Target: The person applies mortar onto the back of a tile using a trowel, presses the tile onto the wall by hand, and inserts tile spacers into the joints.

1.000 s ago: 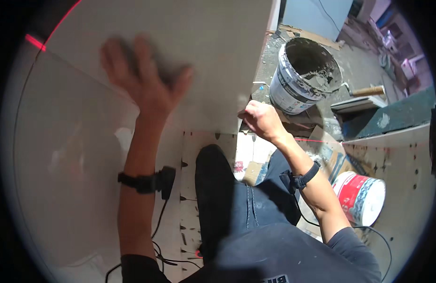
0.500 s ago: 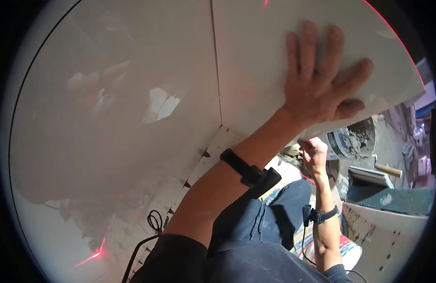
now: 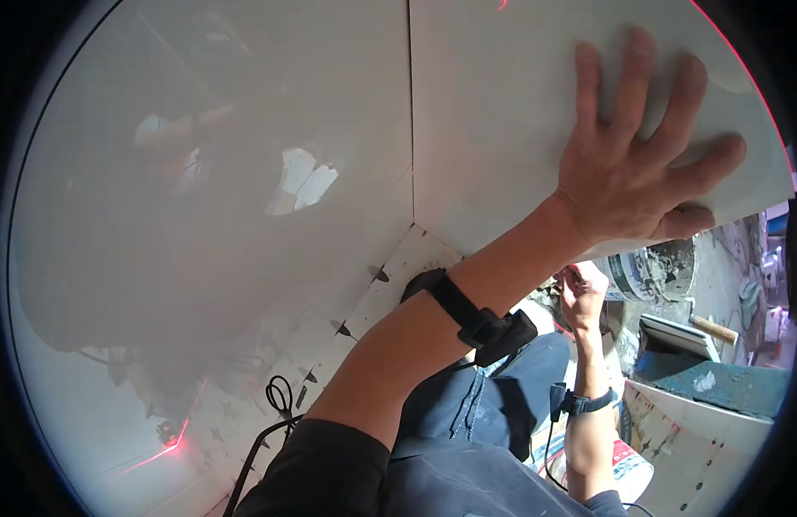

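My left hand [image 3: 627,164] lies flat with its fingers spread on a large glossy pale tile [image 3: 484,112] at the upper right. A black strap [image 3: 467,310] is around that forearm, which crosses in front of the tile's lower edge. Below that edge, my right hand [image 3: 584,293] is closed with curled fingers. Its fingertips are partly hidden, and I cannot make out what they hold. A second large tile [image 3: 329,95] meets the first along a thin dark seam. Several dark wedge-shaped tabs [image 3: 378,273] stick out along the lower tiles.
A bucket [image 3: 627,276] smeared with grey mortar stands beyond my right hand. Near it lies a trowel [image 3: 678,336] with a wooden handle, beside a blue-green beam [image 3: 709,379]. A red laser line [image 3: 172,444] crosses the lower left. A black cable [image 3: 252,452] runs beside my left arm.
My left hand has slid to the right across the tile, still flat and spread. The whole view has shifted slightly. My right hand stays closed below the tile's edge.
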`<state>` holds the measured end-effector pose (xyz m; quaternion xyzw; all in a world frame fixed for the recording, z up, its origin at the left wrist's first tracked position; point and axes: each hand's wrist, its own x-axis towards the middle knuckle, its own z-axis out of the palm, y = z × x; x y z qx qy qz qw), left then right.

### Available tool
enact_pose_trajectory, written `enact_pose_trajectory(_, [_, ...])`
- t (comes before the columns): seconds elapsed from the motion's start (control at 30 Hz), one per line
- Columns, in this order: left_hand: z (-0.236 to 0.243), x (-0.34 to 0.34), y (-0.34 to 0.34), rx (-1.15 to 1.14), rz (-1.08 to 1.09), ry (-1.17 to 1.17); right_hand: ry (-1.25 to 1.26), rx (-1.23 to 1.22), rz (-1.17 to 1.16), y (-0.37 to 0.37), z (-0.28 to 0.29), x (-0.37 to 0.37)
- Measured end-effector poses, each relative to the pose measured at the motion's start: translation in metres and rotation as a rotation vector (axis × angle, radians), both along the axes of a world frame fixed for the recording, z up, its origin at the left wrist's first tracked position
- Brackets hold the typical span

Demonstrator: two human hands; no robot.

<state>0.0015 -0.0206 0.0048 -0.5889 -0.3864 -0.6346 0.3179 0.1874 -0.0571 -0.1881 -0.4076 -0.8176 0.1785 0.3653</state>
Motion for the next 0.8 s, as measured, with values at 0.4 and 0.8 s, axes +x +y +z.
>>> enact_pose_trajectory(0.4, [-0.010, -0.003, 0.007, -0.112, 0.034, -0.012, -0.075, 0.060, -0.096, -0.007, -0.001, -0.006])
enact_pose_trajectory(0.8, [-0.011, 0.015, 0.009, -0.051, 0.007, -0.110, -0.133, 0.123, -0.174, -0.020, -0.010, -0.004])
